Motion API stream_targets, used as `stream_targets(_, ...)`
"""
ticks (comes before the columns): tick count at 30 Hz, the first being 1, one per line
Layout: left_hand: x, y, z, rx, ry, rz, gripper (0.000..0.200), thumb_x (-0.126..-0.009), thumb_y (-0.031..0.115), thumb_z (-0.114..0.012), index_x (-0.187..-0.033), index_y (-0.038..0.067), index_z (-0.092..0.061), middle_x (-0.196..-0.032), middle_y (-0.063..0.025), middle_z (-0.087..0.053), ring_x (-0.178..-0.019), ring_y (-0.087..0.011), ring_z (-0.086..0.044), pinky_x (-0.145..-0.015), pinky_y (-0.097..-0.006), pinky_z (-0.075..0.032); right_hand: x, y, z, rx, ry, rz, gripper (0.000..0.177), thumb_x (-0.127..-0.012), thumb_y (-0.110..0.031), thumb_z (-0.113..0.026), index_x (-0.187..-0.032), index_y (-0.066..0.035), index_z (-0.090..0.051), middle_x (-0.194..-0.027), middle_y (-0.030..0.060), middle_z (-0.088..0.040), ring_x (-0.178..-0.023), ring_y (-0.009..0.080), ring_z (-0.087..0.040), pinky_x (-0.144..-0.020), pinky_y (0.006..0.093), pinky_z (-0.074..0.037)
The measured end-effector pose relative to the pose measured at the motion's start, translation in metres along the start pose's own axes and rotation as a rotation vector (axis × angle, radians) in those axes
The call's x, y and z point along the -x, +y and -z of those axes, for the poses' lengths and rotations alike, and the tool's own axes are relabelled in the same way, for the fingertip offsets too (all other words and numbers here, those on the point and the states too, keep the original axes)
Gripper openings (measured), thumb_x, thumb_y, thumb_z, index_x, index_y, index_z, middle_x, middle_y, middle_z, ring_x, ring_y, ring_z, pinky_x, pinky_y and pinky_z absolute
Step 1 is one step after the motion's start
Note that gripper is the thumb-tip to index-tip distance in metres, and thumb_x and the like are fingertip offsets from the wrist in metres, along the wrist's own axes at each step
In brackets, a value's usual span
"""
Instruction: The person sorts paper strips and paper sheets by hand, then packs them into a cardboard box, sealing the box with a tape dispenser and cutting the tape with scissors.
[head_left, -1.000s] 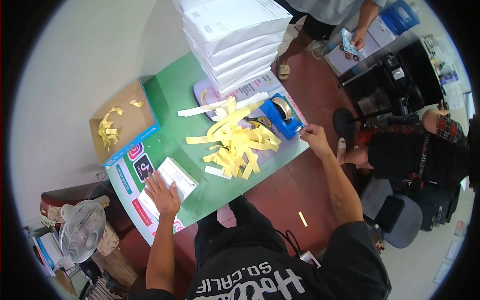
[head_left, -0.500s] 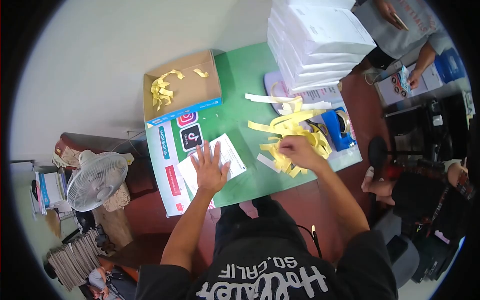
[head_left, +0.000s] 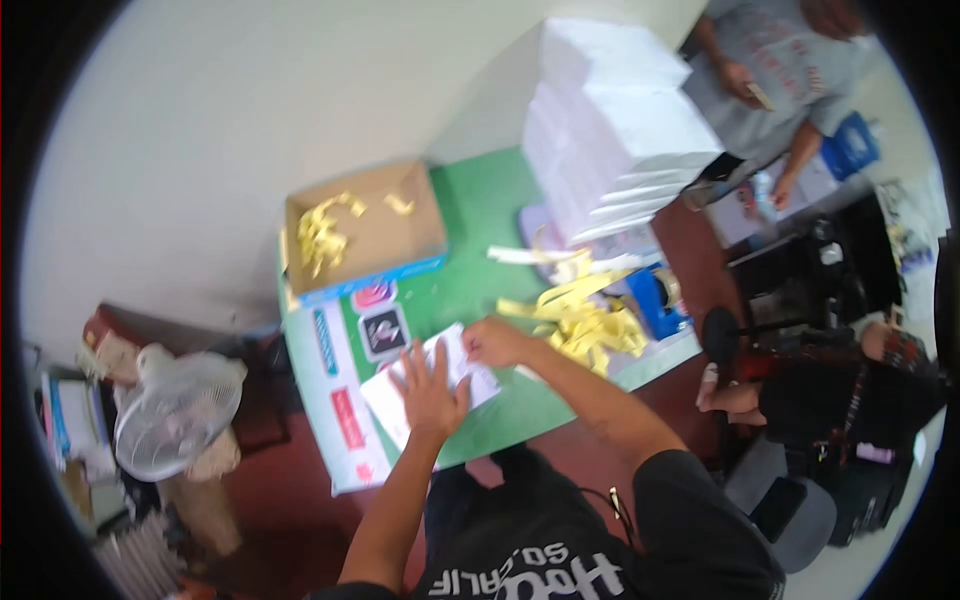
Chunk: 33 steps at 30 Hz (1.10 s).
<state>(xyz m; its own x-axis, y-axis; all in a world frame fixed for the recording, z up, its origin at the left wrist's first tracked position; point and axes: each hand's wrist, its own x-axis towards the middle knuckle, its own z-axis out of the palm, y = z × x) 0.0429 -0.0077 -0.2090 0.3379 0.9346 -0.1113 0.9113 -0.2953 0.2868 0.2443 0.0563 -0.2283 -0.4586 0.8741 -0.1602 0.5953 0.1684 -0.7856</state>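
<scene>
A white folded paper or packet (head_left: pixel 385 398) with small print lies at the near side of the green table (head_left: pixel 462 290). My left hand (head_left: pixel 432 396) is spread flat on it, fingers apart. At the paper's upper right edge is my right hand (head_left: pixel 498 343), its fingers pinched together; whatever is between them is hidden and blurred. To the right of that hand lies a loose pile of yellow strips (head_left: pixel 595 328), with white strips (head_left: pixel 512 256) above it. A blue tape dispenser (head_left: pixel 650 302) stands beside the pile.
An open cardboard box (head_left: pixel 420 215) holding some yellow strips sits at the table's back left. A tall stack of white packets (head_left: pixel 625 125) rises at the back right. Another person (head_left: pixel 775 85) stands beyond it. A fan (head_left: pixel 180 415) is at the left.
My right hand has left the yellow strips and moved left to the paper's edge. My left hand stays on the paper. The camera view has shifted, and the picture is blurred.
</scene>
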Motion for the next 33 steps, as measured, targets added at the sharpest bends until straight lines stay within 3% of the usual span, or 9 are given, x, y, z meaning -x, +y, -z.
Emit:
stream_targets(6,0.001,0.004,0.012,0.039,-0.027,-0.002,0.077,-0.094,0.05,-0.046,-0.155,0.008,-0.025,-0.158,-0.0281,-0.016,-0.146,-0.0487,-0.01,-0.114,-0.0672,-0.004,-0.004,-0.014,0.001,0.303,0.008,-0.1,0.023,-0.066,-0.022,-0.083,-0.074,-0.007,-0.067,-0.077,0.014,-0.068,-0.079,0.034,-0.066,-0.073,0.0437,-0.052)
stream_targets(15,-0.014,-0.001,0.01,0.056,-0.111,-0.18,0.074,-0.089,0.035,-0.053,-0.153,0.008,-0.028,-0.158,-0.0298,-0.015,-0.146,-0.0512,-0.009,-0.113,-0.0693,-0.002,0.0,-0.026,0.006,0.182,-0.039,0.007,0.005,-0.073,-0.009,-0.067,-0.078,-0.01,-0.068,-0.079,0.01,-0.069,-0.079,0.0328,-0.067,-0.07,0.0454,-0.052)
stream_targets(18,-0.013,0.001,0.009,0.01,-0.09,-0.18,0.077,-0.09,0.037,-0.052,-0.155,0.01,-0.022,-0.159,-0.0281,-0.013,-0.146,-0.0495,-0.009,-0.114,-0.0688,-0.001,0.006,-0.028,0.005,0.258,-0.023,0.018,0.01,-0.074,-0.007,-0.066,-0.083,-0.011,-0.068,-0.081,0.0092,-0.069,-0.08,0.0338,-0.066,-0.071,0.0457,-0.052)
stream_targets(19,-0.012,0.001,0.009,0.001,-0.085,-0.174,0.079,-0.088,0.035,-0.054,-0.156,0.014,-0.02,-0.159,-0.0286,-0.013,-0.146,-0.0501,-0.011,-0.113,-0.0701,-0.004,0.006,-0.029,0.002,0.192,0.072,0.105,0.02,-0.075,-0.006,-0.065,-0.093,-0.013,-0.067,-0.084,0.012,-0.068,-0.08,0.036,-0.066,-0.071,0.0478,-0.051)
stream_targets(21,-0.012,0.004,0.009,0.065,-0.071,-0.133,0.082,-0.086,0.032,-0.057,-0.157,0.019,-0.018,-0.158,-0.0285,-0.016,-0.145,-0.0512,-0.013,-0.112,-0.0714,-0.006,0.012,-0.041,0.007,0.231,0.138,-0.061,0.028,-0.075,-0.003,-0.064,-0.102,-0.012,-0.065,-0.086,0.0164,-0.067,-0.081,0.0379,-0.065,-0.072,0.0495,-0.05)
stream_targets(23,-0.015,-0.002,0.0,0.11,-0.021,-0.133,0.085,-0.084,0.033,-0.06,-0.157,0.025,-0.018,-0.157,-0.0276,-0.021,-0.143,-0.052,-0.018,-0.111,-0.072,-0.008,0.005,-0.031,0.011,0.157,0.075,-0.058,0.031,-0.075,0.001,-0.064,-0.105,-0.007,-0.063,-0.089,0.0207,-0.066,-0.082,0.0411,-0.064,-0.071,0.0496,-0.05)
stream_targets(24,-0.015,-0.003,0.0,0.135,-0.035,-0.124,0.082,-0.087,0.039,-0.059,-0.157,0.022,-0.02,-0.157,-0.0278,-0.021,-0.144,-0.0511,-0.018,-0.112,-0.0712,-0.009,-0.001,-0.007,-0.002,-0.017,0.115,-0.027,0.031,-0.075,0.001,-0.064,-0.105,-0.004,-0.06,-0.088,0.0209,-0.064,-0.081,0.0407,-0.063,-0.071,0.0488,-0.05)
stream_targets(26,-0.015,-0.001,0.004,0.051,-0.038,-0.138,0.083,-0.089,0.05,-0.056,-0.157,0.017,-0.02,-0.156,-0.0285,-0.02,-0.145,-0.0496,-0.015,-0.112,-0.0702,-0.009,0.009,-0.032,0.027,0.049,0.076,0.045,0.029,-0.076,0.005,-0.061,-0.103,-0.002,-0.053,-0.084,0.0188,-0.064,-0.079,0.0328,-0.065,-0.067,0.0408,-0.051)
stream_targets(33,-0.013,0.001,0.003,-0.006,-0.028,-0.123,0.08,-0.094,0.054,-0.048,-0.156,0.011,-0.021,-0.156,-0.0313,-0.017,-0.146,-0.0499,-0.01,-0.112,-0.0687,-0.004,0.006,-0.034,0.033,-0.094,-0.123,-0.126,0.03,-0.078,0.005,-0.061,-0.105,-0.001,-0.051,-0.072,0.0105,-0.062,-0.069,0.0241,-0.063,-0.062,0.0352,-0.048)
